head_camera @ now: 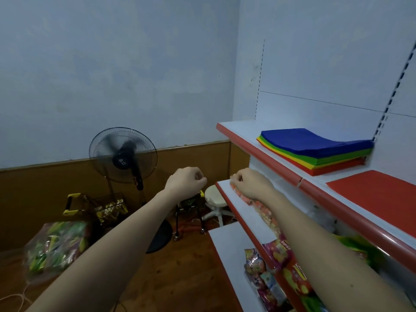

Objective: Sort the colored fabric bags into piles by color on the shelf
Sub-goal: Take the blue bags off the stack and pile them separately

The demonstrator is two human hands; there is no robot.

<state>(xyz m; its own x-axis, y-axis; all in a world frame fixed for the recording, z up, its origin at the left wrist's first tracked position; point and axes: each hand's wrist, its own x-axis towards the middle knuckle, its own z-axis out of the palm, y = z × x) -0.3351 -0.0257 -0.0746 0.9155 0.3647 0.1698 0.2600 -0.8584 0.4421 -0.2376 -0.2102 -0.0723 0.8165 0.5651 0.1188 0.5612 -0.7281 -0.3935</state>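
Fan, stool behind hands.

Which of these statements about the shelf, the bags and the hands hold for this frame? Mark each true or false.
1. A blue bag tops the mixed stack on the upper shelf. True.
2. A red bag lies apart from that stack, on the same shelf. True.
3. The left hand grips a green bag. False: its fingers are curled and hold nothing.
4. The fan stands on the shelf. False: it stands on the floor.
5. The right hand is over the lower shelf's edge. True.
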